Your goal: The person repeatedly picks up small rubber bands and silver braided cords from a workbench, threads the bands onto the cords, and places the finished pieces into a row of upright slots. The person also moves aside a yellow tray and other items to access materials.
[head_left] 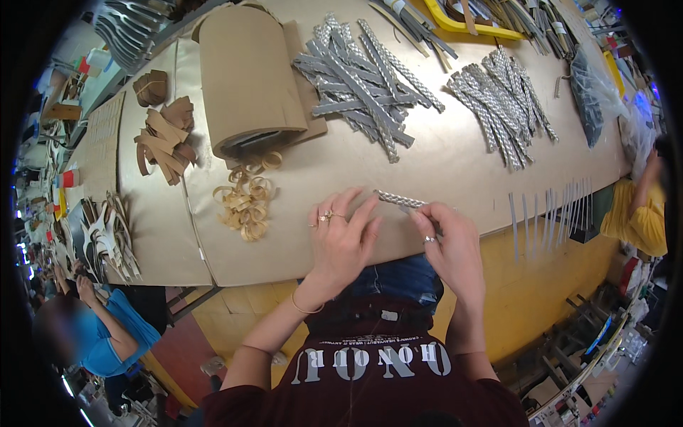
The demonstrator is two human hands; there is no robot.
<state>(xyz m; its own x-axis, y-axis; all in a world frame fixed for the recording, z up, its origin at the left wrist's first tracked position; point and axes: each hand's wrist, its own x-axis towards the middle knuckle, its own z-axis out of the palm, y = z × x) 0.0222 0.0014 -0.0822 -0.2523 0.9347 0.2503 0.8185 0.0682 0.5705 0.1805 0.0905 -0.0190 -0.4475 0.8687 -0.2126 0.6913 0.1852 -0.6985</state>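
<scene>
A short silver braided strip (400,200) lies between my two hands near the table's front edge. My right hand (453,242) pinches its right end between thumb and fingers. Beside the other end is my left hand (341,238), its index fingertip close to or touching the strip, thumb and fingers apart. Beyond the hands, a loose heap of silver and grey braided strips (363,89) spreads on the table. Farther right lies a second, neater pile of braided strips (501,107).
A cardboard-covered roll (242,78) stands left of centre, with curled tan strips (245,203) before it and brown strips (167,139) beside it. Thin grey strips (551,210) hang over the front edge. A yellow tray (491,32) sits at the back. Other people work at both sides.
</scene>
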